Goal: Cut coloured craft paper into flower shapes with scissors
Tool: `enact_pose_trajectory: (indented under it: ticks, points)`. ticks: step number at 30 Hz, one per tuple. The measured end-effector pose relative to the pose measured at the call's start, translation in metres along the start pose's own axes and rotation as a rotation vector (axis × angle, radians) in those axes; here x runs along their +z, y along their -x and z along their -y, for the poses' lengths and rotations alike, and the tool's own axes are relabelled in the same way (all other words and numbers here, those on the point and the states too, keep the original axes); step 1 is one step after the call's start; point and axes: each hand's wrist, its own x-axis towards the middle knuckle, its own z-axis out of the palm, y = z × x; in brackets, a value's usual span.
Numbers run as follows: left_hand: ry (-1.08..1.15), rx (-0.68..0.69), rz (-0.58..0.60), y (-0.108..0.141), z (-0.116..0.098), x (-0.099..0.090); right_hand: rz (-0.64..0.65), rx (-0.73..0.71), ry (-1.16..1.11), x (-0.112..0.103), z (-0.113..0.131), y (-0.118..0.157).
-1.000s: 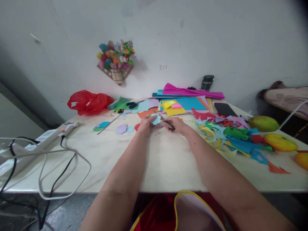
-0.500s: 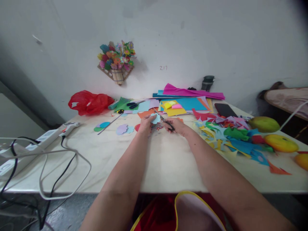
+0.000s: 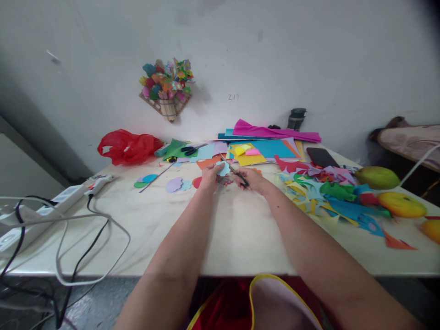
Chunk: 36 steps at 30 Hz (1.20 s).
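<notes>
My left hand [image 3: 211, 176] pinches a light blue paper flower [image 3: 224, 168] with a scalloped edge, held above the table. My right hand [image 3: 252, 179] grips black-handled scissors [image 3: 243, 178], whose blades point up and left beside the flower's right edge. Whether the blades touch the paper I cannot tell. Left of my hands lie a lilac scalloped paper shape [image 3: 174, 184], a light blue one [image 3: 186, 184] and a partly hidden red one [image 3: 196, 182]. Small red scraps [image 3: 227, 181] show beneath my hands.
Coloured paper sheets [image 3: 271, 148] and a second pair of scissors [image 3: 192, 149] lie at the back. Many paper scraps [image 3: 319, 192], a phone [image 3: 322, 157] and mangoes [image 3: 401, 204] are on the right. A red plastic bag [image 3: 129, 145] and power strips [image 3: 65, 200] with cables sit left.
The light blue flower and scissors have shifted very slightly in my hands. Everything else stays in place.
</notes>
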Motion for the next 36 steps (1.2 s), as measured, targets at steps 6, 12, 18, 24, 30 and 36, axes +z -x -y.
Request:
enact_pose_trajectory:
  ticks: [6, 12, 18, 24, 30, 36]
  points:
    - [0.003, 0.010, -0.008, -0.001, 0.000, 0.001, -0.009, -0.004, 0.004, 0.000, -0.002, -0.001]
    - [0.001, 0.024, 0.006, -0.003, 0.002, 0.000, -0.009, -0.009, 0.005, -0.001, -0.002, -0.001]
    - [0.004, 0.009, -0.003, -0.003, 0.002, 0.000, -0.005, -0.026, -0.038, -0.002, -0.008, -0.006]
    - [0.004, 0.019, -0.015, -0.004, 0.003, 0.000, -0.012, -0.051, -0.043, -0.002, -0.013, -0.009]
    - [0.001, 0.023, -0.006, -0.005, 0.004, 0.000, 0.000, -0.043, -0.056, -0.003, -0.014, -0.009]
    - [0.001, 0.038, -0.015, -0.005, 0.005, 0.000, -0.005, -0.060, -0.050, -0.003, -0.014, -0.009]
